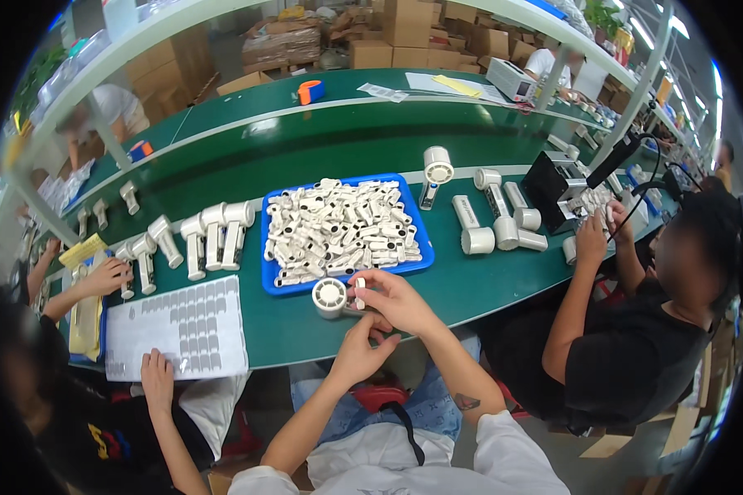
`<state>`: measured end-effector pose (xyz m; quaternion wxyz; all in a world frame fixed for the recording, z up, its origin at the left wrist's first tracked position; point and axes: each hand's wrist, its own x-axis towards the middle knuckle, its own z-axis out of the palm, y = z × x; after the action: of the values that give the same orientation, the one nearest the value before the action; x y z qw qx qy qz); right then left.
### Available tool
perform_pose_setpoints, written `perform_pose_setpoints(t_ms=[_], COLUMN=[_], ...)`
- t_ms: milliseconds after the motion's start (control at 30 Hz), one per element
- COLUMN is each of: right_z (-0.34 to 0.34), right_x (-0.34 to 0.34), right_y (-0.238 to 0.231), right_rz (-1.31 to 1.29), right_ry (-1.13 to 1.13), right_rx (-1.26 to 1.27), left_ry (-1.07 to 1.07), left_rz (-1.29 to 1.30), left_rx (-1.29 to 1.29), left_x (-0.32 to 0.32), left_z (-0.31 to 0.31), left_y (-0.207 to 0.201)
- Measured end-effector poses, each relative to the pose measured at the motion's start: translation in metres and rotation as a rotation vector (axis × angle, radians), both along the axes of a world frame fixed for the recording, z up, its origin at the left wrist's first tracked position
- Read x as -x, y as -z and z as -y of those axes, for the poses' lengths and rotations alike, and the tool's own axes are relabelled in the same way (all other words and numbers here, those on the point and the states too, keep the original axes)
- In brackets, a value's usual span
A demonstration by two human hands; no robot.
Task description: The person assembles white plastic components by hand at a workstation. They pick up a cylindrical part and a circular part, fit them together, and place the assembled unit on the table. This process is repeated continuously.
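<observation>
A white handheld fan [329, 298], its round vented head turned up, is in front of the blue tray. Its handle runs right, toward the curled fingers of my left hand [362, 350], which close around its end, partly hidden. My right hand [395, 302] pinches a small white plastic part [360, 290] between thumb and fingers, just right of the fan head. Behind both hands, the blue tray [277, 290] is heaped with small white casing pieces [343, 227], several with dark round spots.
Several white fans [213, 233] stand left of the tray beside a white sheet with grey shapes [178, 326]. More fans [474, 235] lie to the right, near a black fixture [550, 191]. Co-workers sit close on both sides. A shelf with an orange-blue tape dispenser [310, 91] spans the back.
</observation>
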<state>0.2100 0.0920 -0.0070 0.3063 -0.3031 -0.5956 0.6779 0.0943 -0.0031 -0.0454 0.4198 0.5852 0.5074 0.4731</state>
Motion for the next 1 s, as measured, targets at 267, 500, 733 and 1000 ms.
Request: perform_pose_setpoints(t_ms=[267,500,733,1000], right_z=[0.013,0.023,0.015,0.000], right_x=[-0.039,-0.034,-0.025,-0.014], right_y=[-0.020,-0.025,-0.008,-0.006], right_rz=[0.000,0.334,0.392,0.512], right_ry=[0.165,0.166,0.242,0.126], right_rx=[-0.053,-0.577,-0.766,-0.942], left_ry=[-0.015,0.111,0.096,0.070], left_rz=[-0.144,-0.673,-0.754,-0.555], left_rx=[-0.271,-0.335,-0.257,-0.335], left_x=[0.056,0.077,0.075,0.083], left_z=[0.010,-0.042,-0.049,-0.051], left_y=[-0.045,-0.060,-0.051,-0.034])
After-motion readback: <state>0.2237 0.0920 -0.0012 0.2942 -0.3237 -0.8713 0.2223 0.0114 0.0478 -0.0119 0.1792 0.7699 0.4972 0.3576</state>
